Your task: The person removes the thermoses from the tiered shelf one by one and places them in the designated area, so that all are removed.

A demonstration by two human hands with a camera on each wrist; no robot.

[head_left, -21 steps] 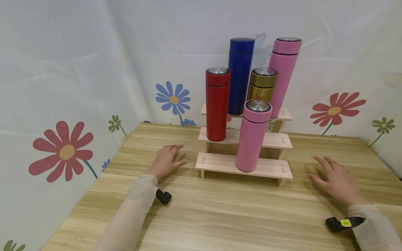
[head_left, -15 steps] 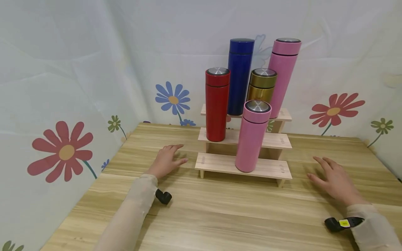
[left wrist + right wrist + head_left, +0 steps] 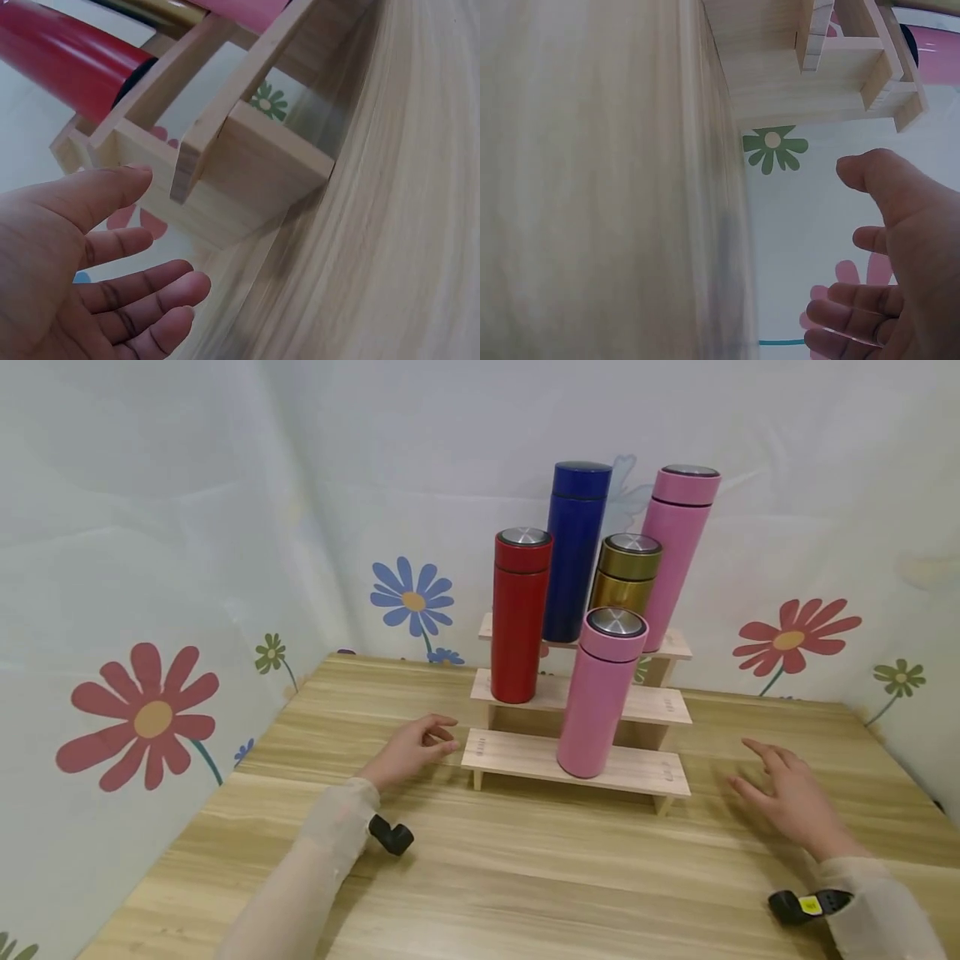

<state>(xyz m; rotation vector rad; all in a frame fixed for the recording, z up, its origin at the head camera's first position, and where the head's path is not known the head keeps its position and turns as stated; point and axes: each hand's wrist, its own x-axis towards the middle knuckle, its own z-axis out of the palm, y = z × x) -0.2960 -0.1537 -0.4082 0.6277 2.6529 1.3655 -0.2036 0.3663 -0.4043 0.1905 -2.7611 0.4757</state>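
Since the earlier frames, the left hand [image 3: 408, 752] has drawn closer to the tiered pale-wood stand [image 3: 517, 755] and bent its fingers more; released and loosely curved, it is just beside the stand. The right hand [image 3: 798, 797] is released too, thumb apart from the fingers, farther from the stand's other end. Between the hands, a pink cylindrical bottle [image 3: 600, 710] stands on the lowest shelf. Nearer the left hand, a glossy red cylindrical bottle [image 3: 520, 618] stands on the middle shelf. Farther from both hands, a dark blue bottle [image 3: 576, 568] and a second pink bottle [image 3: 681, 547] occupy the top shelf; a gold bottle [image 3: 628, 581] has its base hidden. Shelf-end print and the right wrist's yellow label [image 3: 811, 906] are too small to read.
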